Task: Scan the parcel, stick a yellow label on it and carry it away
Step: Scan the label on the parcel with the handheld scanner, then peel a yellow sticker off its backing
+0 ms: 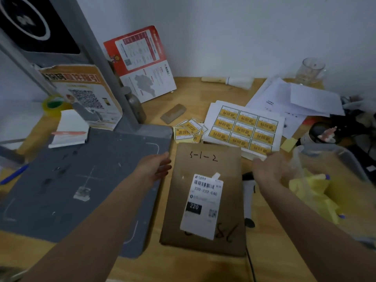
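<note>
Parcel (203, 200): flat brown envelope, lying on the bench (270, 257) just right of the grey scanner base (81, 180), its left edge overlapping that base. Shipping label (202, 206) face up, barcode exposed, probably so placed for reading from above.

Head view, left side. Left hand (156, 167): open, fingers spread, empty, resting against the parcel's upper left edge; likely steadying or squaring it. Scanner post (105, 64) rising at the back, so limited room in that direction.

Head view, right side. Right hand (270, 169): open, palm turned up, holding nothing, hovering beside the parcel's upper right corner and touching or nearly touching the near edge of the yellow label sheet (244, 129); contact cannot be told. Loose cut yellow labels (188, 131) piled just beyond the parcel's top edge, within easy reach. No yellow label on the parcel yet.

Clearance: clear plastic tray (335, 159) with yellow scraps close on the right; black cable (251, 265) trailing under the parcel's near right corner. Open bench toward the near edge, judged the freest path for lifting away.
</note>
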